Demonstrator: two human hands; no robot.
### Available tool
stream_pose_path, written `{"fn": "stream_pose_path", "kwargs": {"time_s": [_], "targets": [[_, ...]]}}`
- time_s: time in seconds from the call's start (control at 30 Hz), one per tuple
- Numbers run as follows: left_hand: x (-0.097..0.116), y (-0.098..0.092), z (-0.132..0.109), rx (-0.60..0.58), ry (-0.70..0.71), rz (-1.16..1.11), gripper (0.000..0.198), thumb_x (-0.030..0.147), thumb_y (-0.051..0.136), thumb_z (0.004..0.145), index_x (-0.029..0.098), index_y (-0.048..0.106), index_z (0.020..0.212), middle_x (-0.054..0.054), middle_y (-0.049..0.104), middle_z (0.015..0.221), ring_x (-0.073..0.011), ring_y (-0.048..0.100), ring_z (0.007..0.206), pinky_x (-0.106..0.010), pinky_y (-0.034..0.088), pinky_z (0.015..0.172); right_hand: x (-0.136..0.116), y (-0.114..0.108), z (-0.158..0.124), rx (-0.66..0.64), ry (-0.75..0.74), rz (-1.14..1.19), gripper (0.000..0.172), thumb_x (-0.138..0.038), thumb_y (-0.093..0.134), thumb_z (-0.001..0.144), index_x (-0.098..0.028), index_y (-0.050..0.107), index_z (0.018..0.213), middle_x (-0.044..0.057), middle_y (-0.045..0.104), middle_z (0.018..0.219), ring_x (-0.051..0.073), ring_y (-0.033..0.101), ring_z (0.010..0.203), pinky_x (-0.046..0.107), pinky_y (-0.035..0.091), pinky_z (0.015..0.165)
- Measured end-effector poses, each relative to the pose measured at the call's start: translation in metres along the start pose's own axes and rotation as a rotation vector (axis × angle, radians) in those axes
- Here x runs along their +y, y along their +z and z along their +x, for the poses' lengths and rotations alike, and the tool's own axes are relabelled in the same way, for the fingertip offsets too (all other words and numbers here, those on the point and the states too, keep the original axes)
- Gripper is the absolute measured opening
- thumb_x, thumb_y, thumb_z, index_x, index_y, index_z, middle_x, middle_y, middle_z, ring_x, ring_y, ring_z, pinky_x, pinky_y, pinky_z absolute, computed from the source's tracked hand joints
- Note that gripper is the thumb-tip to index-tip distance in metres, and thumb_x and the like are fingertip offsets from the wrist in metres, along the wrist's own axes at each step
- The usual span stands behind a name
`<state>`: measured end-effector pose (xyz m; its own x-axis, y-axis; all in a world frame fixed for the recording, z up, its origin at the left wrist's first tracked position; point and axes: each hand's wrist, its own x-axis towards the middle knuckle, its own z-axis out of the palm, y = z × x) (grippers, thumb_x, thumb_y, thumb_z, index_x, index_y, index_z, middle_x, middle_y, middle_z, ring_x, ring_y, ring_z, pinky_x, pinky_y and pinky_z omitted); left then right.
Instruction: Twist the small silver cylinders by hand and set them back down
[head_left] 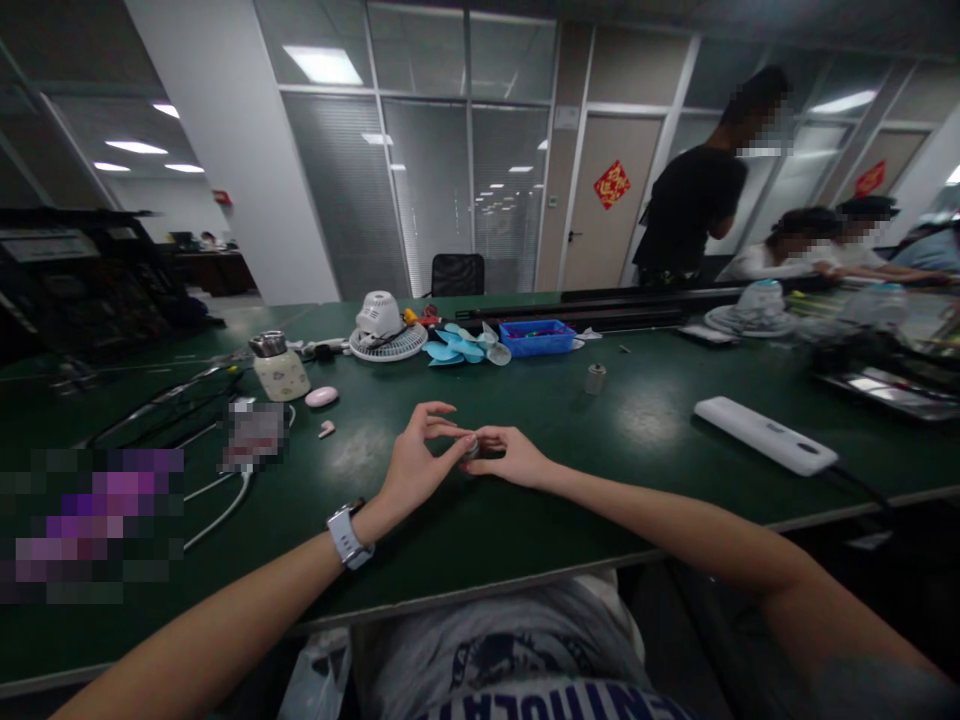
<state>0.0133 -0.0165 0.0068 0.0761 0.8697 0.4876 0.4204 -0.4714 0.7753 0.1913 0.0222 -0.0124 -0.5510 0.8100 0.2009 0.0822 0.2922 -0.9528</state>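
Observation:
Both hands meet above the green table in front of me. Between their fingertips is a small silvery round part (471,449), mostly covered, so its exact kind does not show. My left hand (421,452) reaches it with thumb and fingertips, the other fingers stretched out loosely, and a watch with a pale band (347,537) is on that wrist. From the other side, my right hand (513,457) pinches the same part between thumb and fingers. Beyond it, to the right, a small metal cylinder (595,379) stands upright on the table.
Farther back lie a white fan (379,325), light-blue fan blades (456,346) and a blue tray (536,338). A cream bottle (279,368), pink case (322,397) and cables are left. A white power strip (765,435) lies right. People are beyond the table.

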Motion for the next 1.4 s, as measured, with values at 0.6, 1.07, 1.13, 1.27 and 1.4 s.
{"fn": "stream_pose_path", "kwargs": {"time_s": [0.6,1.07,1.13,1.27,1.4], "targets": [[-0.049,-0.016,0.014,-0.245,-0.226,0.040,0.058,0.051,0.073,0.065,0.020,0.055,0.111,-0.009,0.076,0.093,-0.0289,0.071,0.094,-0.046,0.052,0.089,-0.002,-0.003,-0.005,0.007,-0.046,-0.079,0.053,-0.038,0.085,0.056,-0.013,0.066,0.099,0.007,0.071,0.097,0.019,0.067,0.089,0.032,0.054,0.082],[-0.050,-0.017,0.013,-0.311,-0.212,0.122,0.057,0.049,0.068,0.073,0.022,0.050,0.119,-0.009,0.076,0.103,-0.0272,0.063,0.114,-0.046,0.043,0.101,-0.027,-0.161,-0.010,-0.032,0.252,-0.759,0.049,-0.035,0.084,0.053,-0.013,0.067,0.093,0.006,0.072,0.090,0.018,0.067,0.083,0.025,0.050,0.073],[-0.051,-0.017,0.014,-0.313,-0.216,0.118,0.056,0.049,0.068,0.072,0.022,0.050,0.118,-0.009,0.076,0.102,-0.0276,0.065,0.111,-0.046,0.043,0.100,-0.030,-0.191,-0.018,0.045,0.367,-0.911,0.047,-0.034,0.084,0.054,-0.014,0.069,0.094,0.006,0.073,0.090,0.019,0.067,0.083,0.024,0.049,0.070],[-0.053,-0.017,0.014,-0.310,-0.198,0.144,0.055,0.049,0.068,0.072,0.022,0.050,0.117,-0.007,0.077,0.099,-0.0270,0.065,0.110,-0.046,0.040,0.101,-0.028,-0.230,-0.032,0.204,0.559,-1.101,0.049,-0.038,0.084,0.053,-0.019,0.073,0.097,0.005,0.073,0.095,0.020,0.067,0.088,0.024,0.049,0.072],[-0.049,-0.018,0.014,-0.308,-0.204,0.183,0.054,0.050,0.068,0.072,0.023,0.052,0.116,-0.006,0.077,0.099,-0.0276,0.064,0.113,-0.046,0.038,0.101,-0.022,-0.248,-0.039,0.299,0.687,-1.157,0.051,-0.041,0.084,0.052,-0.022,0.074,0.097,0.003,0.073,0.099,0.021,0.067,0.092,0.025,0.050,0.076]]}}
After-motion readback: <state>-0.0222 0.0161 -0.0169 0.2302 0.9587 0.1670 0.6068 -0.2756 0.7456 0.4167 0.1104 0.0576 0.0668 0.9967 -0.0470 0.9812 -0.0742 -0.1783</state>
